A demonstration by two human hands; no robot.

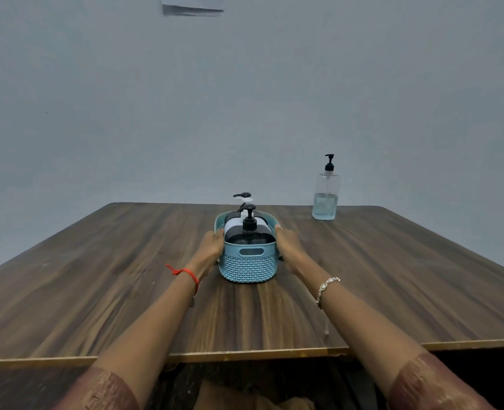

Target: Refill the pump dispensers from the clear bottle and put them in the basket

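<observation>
Basket (249,266): blue, lattice wall, standing at mid-table (97,276).
Left hand (210,247) grips its left side, knuckles bent at the rim. Right hand (288,244) grips its right side, thumb tip on the rim. The basket sits between the two palms and touches both.
The other fingers of both hands lie behind the basket wall and are not visible.

Dispensers: all inside the basket, upright, packed front to back.
- Front dispenser (250,239): dark body, black pump.
- White dispenser (233,225): just behind it, mostly covered.
- Rear dispenser (242,195): only the black pump head and a sliver of dark body show.

Fill levels cannot be read.

Clear bottle (326,190): far right of the table, near the back edge, well apart from basket and hands. Black pump on, pale liquid in its lower part.

Left wrist: red thread (185,273). Right wrist: bracelet (327,287).
Paper (193,5) on the wall is cut off by the top edge.
</observation>
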